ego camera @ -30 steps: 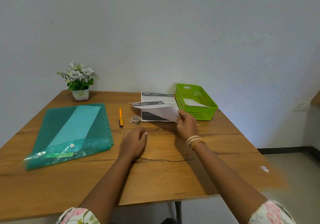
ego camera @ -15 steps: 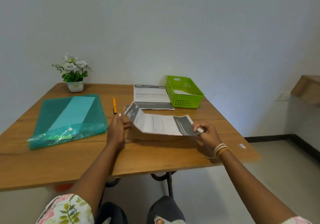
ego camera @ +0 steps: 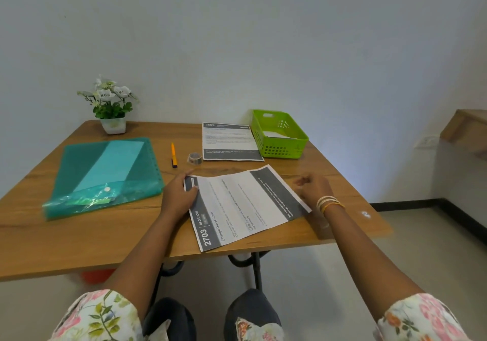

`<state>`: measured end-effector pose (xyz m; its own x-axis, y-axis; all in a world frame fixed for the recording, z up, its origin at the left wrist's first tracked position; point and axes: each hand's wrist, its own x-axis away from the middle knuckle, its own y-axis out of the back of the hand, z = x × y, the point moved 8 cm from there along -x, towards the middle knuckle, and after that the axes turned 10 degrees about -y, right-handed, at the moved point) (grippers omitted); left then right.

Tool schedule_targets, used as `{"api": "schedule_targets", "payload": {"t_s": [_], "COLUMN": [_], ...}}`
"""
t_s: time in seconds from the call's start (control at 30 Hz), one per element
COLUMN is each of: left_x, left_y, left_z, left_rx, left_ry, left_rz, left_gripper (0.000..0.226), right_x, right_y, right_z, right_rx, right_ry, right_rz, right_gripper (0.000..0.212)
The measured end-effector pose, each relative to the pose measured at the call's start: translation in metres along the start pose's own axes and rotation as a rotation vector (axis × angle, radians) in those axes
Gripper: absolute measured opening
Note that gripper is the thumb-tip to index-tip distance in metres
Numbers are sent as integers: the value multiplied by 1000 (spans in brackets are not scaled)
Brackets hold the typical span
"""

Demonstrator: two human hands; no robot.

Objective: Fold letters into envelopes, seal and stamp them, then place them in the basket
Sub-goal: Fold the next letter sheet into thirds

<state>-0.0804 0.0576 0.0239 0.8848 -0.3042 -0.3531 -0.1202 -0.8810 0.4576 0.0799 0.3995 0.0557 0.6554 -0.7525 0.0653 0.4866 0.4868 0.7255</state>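
A printed letter (ego camera: 242, 206) with grey bands lies unfolded on the wooden table (ego camera: 92, 238), turned sideways near the front edge. My left hand (ego camera: 179, 195) pinches its far left corner, thumb on top of the sheet. My right hand (ego camera: 313, 188) hovers just off the letter's right edge, fingers loosely curled, holding nothing. A second letter (ego camera: 229, 140) lies flat further back. The green basket (ego camera: 283, 151) stands at the back right with a white envelope (ego camera: 276, 134) inside. A small tape roll (ego camera: 195, 158) sits left of the second letter.
An orange pen (ego camera: 173, 155) lies beside the tape roll. A teal plastic folder (ego camera: 105, 174) covers the table's left side. A potted white flower (ego camera: 112, 103) stands at the back left by the wall. My knees show under the table's front edge.
The letter, lifted off the stack and held stretched between both hands, now lies flat near the front edge. My right hand has let go of its right end.
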Motion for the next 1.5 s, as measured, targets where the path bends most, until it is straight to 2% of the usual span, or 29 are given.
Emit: {"api": "schedule_targets", "payload": {"t_s": [0.07,0.2,0.27,0.43,0.53,0.67,0.83,1.03,1.13,1.27,1.4,1.5], "left_x": [-1,-4,-2,-1,-1,0,15,20,25,27,25,25], "left_y": [0,-1,-6,-5,-4,-2,-11,-20,-33,-42,-48,-50], "left_z": [0,1,2,4,2,0,-3,-5,-20,-27,-33,-40], "left_rx": [-47,-120,-113,-102,-90,-68,242,244,134,-122,-291,-357], "left_ry": [-13,-10,-4,-26,-9,-11,60,42,-37,-139,-212,-243], "left_rz": [5,44,64,54,50,44,51,75,152,279,331,340], "left_gripper": [48,51,53,56,57,58,51,49,45,41,45,45], "right_x": [18,73,94,110,96,64,54,47,54,80,87,79], "right_y": [-13,-85,-116,-155,-147,-124,-116,-126,-115,-80,-88,-94], "right_z": [26,79,93,102,91,59,39,46,52,61,57,57], "right_rx": [64,62,143,400,444,455,453,426,257,-264,-519,-521], "right_ry": [80,319,449,577,565,418,371,271,290,368,170,30], "right_rz": [-72,135,215,272,233,167,99,-5,-127,-248,-25,95], "right_gripper": [16,27,32,52,52,54,54,56,46,22,18,31]}}
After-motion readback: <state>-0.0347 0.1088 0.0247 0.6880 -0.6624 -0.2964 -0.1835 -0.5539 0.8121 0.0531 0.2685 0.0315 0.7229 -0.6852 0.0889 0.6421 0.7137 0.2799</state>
